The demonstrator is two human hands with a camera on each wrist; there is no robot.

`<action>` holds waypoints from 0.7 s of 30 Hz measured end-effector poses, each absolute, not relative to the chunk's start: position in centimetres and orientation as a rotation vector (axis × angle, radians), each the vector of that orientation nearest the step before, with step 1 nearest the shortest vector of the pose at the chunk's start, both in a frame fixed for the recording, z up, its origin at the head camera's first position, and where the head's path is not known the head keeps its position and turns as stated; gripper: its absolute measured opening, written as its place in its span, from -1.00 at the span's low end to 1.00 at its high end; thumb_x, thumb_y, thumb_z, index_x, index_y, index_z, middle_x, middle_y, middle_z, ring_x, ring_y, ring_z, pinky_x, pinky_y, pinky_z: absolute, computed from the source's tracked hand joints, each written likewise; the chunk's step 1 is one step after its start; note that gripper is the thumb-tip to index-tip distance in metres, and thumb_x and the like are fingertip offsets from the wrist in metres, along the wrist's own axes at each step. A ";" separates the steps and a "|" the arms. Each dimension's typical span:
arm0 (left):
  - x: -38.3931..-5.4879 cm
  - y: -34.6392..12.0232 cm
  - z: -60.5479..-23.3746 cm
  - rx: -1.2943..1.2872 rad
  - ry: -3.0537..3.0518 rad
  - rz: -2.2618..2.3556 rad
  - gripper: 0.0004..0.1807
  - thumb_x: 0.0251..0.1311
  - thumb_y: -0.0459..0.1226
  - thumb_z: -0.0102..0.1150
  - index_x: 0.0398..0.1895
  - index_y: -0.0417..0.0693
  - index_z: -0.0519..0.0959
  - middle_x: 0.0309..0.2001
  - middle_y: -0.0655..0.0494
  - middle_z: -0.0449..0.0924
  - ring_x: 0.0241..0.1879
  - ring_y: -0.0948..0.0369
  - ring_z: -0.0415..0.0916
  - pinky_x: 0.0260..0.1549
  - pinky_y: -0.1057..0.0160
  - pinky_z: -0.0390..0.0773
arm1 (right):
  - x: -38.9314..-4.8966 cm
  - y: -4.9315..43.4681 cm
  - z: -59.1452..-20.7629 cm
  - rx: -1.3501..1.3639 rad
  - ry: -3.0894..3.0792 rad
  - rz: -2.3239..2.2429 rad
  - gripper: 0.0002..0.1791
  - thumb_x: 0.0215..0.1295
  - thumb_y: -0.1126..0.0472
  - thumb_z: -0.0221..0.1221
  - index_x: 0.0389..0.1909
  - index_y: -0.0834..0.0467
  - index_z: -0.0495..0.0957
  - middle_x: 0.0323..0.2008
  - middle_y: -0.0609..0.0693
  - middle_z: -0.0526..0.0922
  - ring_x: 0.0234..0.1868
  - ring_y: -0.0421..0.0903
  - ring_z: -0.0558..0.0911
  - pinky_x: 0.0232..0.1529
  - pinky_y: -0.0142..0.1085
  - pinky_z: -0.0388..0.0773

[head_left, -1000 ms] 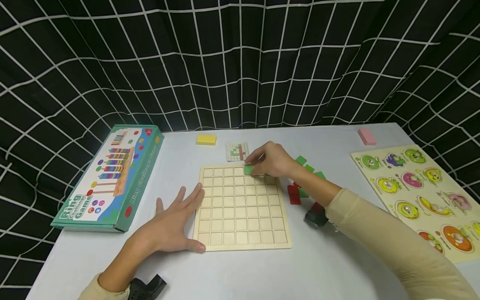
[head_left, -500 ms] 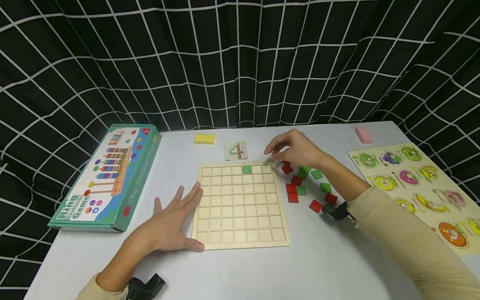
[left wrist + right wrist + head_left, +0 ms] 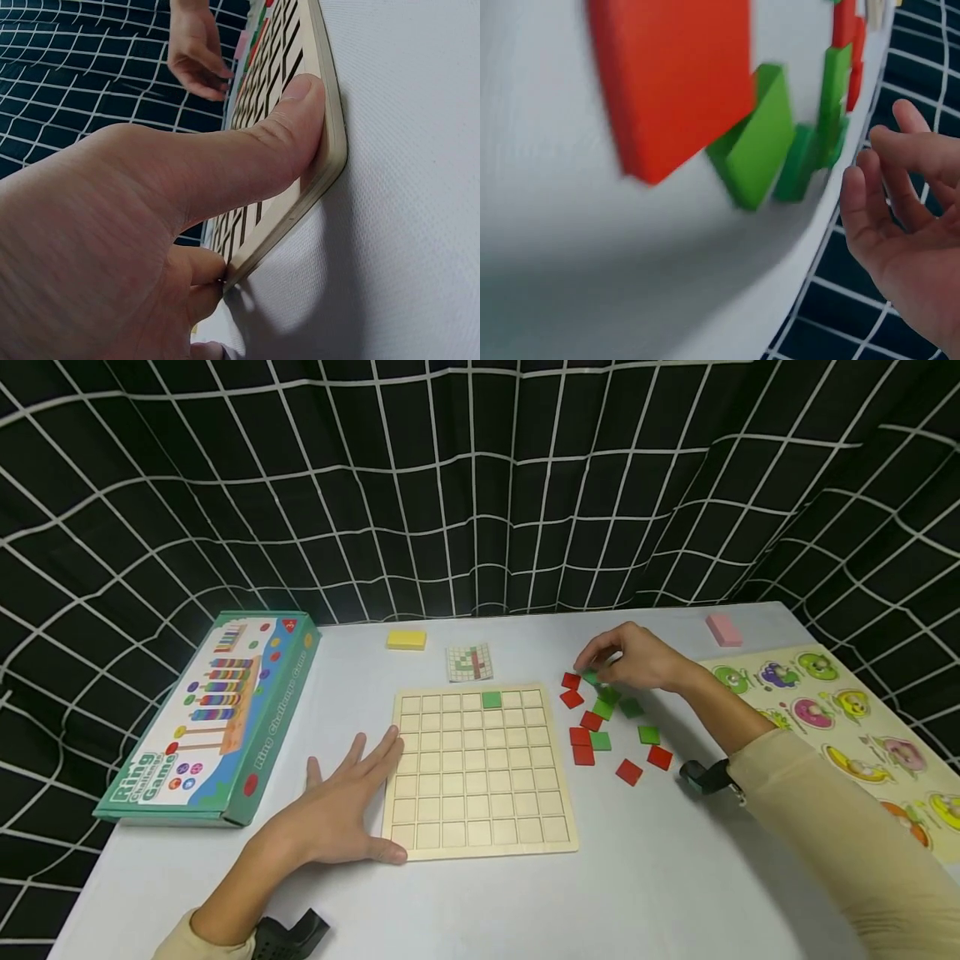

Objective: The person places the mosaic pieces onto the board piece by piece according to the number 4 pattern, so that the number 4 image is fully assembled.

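left grip [image 3: 335, 814], spread, touches the board [image 3: 477, 775]; right grip [image 3: 637, 657], loose, is near green tiles [image 3: 602, 709].

Counted one left hand [image 3: 339, 816] and one right hand [image 3: 636, 657]. Found one wooden board [image 3: 480, 853] with seven rows of seven squares [image 3: 453, 835]. Saw one green tile [image 3: 491, 700] on the wooden board, plus at least six loose green tiles [image 3: 648, 735] and seven loose red tiles [image 3: 628, 772] beside it. Spotted one yellow block [image 3: 406, 640], one pink block [image 3: 723, 631], one little grid card [image 3: 469, 663], one game box [image 3: 210, 718], one fruit board [image 3: 855, 733] and two black wrist cameras [image 3: 288, 937].
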State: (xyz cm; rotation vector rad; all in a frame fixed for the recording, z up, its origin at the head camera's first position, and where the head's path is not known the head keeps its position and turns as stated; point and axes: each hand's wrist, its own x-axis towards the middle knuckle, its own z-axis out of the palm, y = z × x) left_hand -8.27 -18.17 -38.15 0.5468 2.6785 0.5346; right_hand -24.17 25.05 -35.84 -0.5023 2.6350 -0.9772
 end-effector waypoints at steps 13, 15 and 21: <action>-8.3 -18.4 -38.4 0.540 2.673 0.532 0.47 -0.23 0.32 0.58 0.72 0.05 -0.05 0.73 0.21 -0.25 0.68 -0.23 -0.30 0.21 -0.77 -0.38 | -25.1 25.7 -37.4 -0.503 2.676 -0.867 -0.63 0.22 0.57 0.23 -0.07 0.17 0.80 0.04 0.18 0.76 0.04 0.15 0.68 0.15 0.08 0.66; -8.3 -18.4 -38.4 0.539 2.675 0.534 0.47 -0.22 0.32 0.58 0.72 0.04 -0.04 0.73 0.21 -0.25 0.68 -0.23 -0.30 0.22 -0.77 -0.38 | -25.2 25.7 -37.5 -0.512 2.686 -0.866 -0.64 0.21 0.57 0.24 -0.07 0.19 0.79 0.04 0.19 0.76 0.03 0.15 0.68 0.16 0.10 0.65; -8.3 -18.5 -38.4 0.539 2.674 0.534 0.47 -0.22 0.31 0.58 0.72 0.05 -0.05 0.73 0.22 -0.26 0.68 -0.22 -0.31 0.22 -0.76 -0.39 | -25.3 25.9 -37.6 -0.501 2.707 -0.836 -0.66 0.21 0.52 0.31 -0.04 0.19 0.78 0.04 0.19 0.75 0.00 0.13 0.67 0.17 0.09 0.64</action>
